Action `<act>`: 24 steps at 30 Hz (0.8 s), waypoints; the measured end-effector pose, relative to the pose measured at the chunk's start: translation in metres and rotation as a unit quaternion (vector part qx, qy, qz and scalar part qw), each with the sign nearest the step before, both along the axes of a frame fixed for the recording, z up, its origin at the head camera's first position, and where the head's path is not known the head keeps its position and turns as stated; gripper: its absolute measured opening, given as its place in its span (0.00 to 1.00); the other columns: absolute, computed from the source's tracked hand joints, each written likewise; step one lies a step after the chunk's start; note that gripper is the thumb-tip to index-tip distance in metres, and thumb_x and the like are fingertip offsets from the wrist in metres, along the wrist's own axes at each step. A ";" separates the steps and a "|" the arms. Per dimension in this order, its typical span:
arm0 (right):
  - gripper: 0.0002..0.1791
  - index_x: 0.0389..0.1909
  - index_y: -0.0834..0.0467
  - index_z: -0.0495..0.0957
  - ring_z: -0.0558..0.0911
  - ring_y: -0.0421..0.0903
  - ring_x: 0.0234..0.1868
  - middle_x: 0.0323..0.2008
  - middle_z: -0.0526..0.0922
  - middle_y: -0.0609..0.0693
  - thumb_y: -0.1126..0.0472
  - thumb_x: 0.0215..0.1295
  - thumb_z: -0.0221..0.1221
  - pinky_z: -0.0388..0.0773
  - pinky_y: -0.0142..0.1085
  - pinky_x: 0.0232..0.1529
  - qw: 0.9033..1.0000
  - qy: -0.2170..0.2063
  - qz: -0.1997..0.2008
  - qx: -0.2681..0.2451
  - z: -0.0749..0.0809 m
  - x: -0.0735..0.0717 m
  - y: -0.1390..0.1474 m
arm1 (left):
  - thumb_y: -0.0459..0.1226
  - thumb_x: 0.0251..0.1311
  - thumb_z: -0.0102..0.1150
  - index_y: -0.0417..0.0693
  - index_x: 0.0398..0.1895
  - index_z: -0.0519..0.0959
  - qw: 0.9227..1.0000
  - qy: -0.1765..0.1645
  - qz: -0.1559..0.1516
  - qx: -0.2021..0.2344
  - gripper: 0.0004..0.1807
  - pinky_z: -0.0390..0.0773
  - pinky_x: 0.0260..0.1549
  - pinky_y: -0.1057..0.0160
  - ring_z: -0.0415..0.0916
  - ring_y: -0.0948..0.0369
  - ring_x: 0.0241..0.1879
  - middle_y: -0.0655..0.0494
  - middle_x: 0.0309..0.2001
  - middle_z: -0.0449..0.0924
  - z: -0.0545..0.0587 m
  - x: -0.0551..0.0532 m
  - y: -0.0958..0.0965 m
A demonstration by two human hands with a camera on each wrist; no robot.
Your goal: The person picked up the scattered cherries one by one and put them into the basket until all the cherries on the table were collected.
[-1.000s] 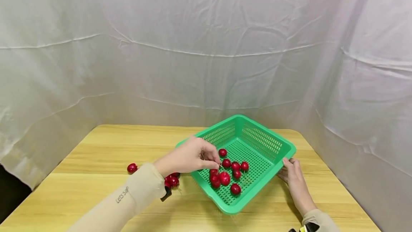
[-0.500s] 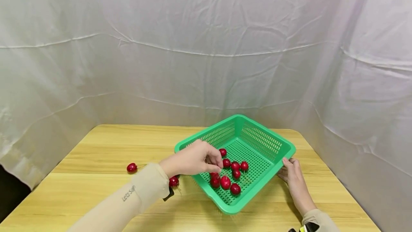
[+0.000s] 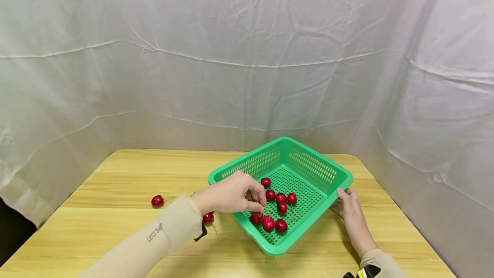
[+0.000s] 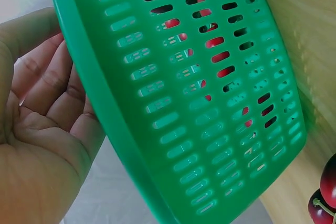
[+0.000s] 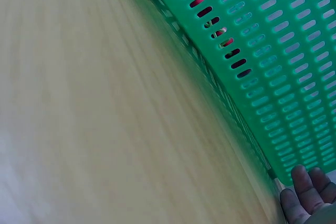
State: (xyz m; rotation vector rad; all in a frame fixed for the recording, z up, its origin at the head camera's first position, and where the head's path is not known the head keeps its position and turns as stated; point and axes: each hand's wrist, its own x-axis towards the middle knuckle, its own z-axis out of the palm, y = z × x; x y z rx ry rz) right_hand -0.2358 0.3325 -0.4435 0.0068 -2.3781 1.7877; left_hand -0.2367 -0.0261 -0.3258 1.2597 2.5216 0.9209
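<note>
A green perforated plastic basket (image 3: 283, 140) stands at an angle on the table, with several red cherries (image 3: 281, 225) on its floor. My left hand (image 3: 237, 192) reaches in over the left rim, fingers curled. Its thumb and index fingertips come close together right above the front-left cherries, where a thin stem shows; I cannot tell whether they pinch it. In the left wrist view, the basket wall (image 4: 131, 114) hides the fingertips. My right hand (image 3: 352, 216) holds the basket's right side, thumb at the rim and fingers beneath. The right wrist view shows its fingers (image 5: 304, 187) against the basket.
One cherry (image 3: 157, 201) with a long stem lies alone on the wooden table (image 3: 154, 166), left of my left sleeve. More cherries (image 3: 208, 218) lie by the left wrist, partly hidden. Pale curtains (image 3: 247, 89) hang around the table.
A bright red cherry that hung by its stem from my left hand now lies in the basket's front. The left hand has shifted slightly right and down; the right hand keeps its hold.
</note>
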 end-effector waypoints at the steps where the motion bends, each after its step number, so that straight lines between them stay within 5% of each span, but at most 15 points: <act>1: 0.35 0.75 0.65 0.51 0.79 0.29 0.52 0.66 0.67 0.62 0.39 0.88 0.34 0.77 0.21 0.55 1.000 0.000 0.000 0.000 0.000 0.000 0.000 | 0.32 0.67 0.72 0.52 0.33 0.88 1.000 -0.001 -0.001 -0.001 0.06 0.83 0.37 0.72 0.81 0.74 0.30 0.58 0.32 0.90 0.000 0.000 0.000; 13: 0.33 0.74 0.64 0.52 0.80 0.31 0.51 0.62 0.69 0.58 0.41 0.89 0.34 0.78 0.24 0.55 1.000 0.002 -0.002 0.000 -0.003 -0.003 0.002 | 0.33 0.68 0.71 0.49 0.34 0.89 1.000 0.008 -0.008 0.000 0.03 0.83 0.38 0.72 0.80 0.75 0.31 0.54 0.34 0.91 0.001 -0.001 0.000; 24: 0.33 0.75 0.63 0.52 0.79 0.30 0.51 0.63 0.69 0.59 0.39 0.88 0.33 0.77 0.23 0.56 1.000 -0.004 -0.006 0.008 -0.001 -0.001 0.000 | 0.36 0.68 0.73 0.55 0.34 0.90 0.998 0.055 -0.003 0.001 0.04 0.83 0.39 0.72 0.81 0.77 0.32 0.68 0.32 0.89 0.015 -0.003 -0.007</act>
